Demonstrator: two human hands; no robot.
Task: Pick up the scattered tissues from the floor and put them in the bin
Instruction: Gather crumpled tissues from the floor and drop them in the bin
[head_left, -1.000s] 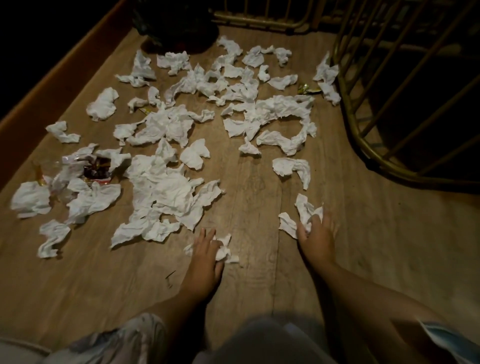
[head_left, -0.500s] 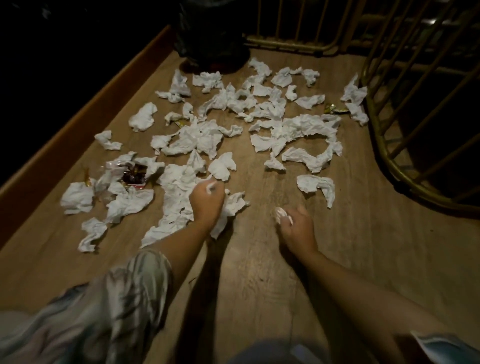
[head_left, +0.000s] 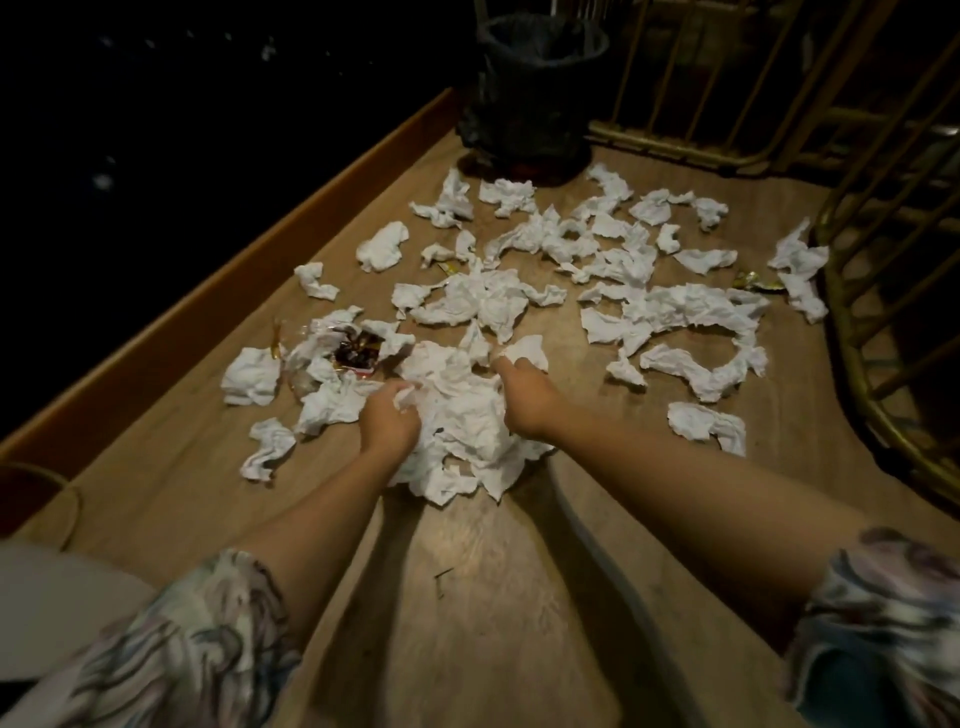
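Plainly the gathering step is in hand, with nearly everything left to do. Across the wooden floor (head_left: 519, 597) the scattered tissues (head_left: 675, 306) lie in a broad spread, reaching from the middle of the boards up to the foot of the bin (head_left: 540, 93), which stands dark-lined at the far end beside the gold railing (head_left: 883, 218). Nearest the person is the big heap of tissues (head_left: 462, 431), and both hands work at it. The left hand (head_left: 387, 415) sits on the heap's left edge, fingers curled round a wad of tissue. The right hand (head_left: 524, 397) reaches over the heap's far right corner, its fingers closed on a crumpled tissue (head_left: 527, 349) at the top. A dark snack wrapper (head_left: 358, 351) lies among the tissues just left of the heap, and a small gold wrapper (head_left: 758, 283) rests near the railing.

By my judgement, the next move calls for bunching as much of the heap as both hands can carry, lifting it without shedding loose sheets, and carrying it forward to the bin, which is well apart from the hands.
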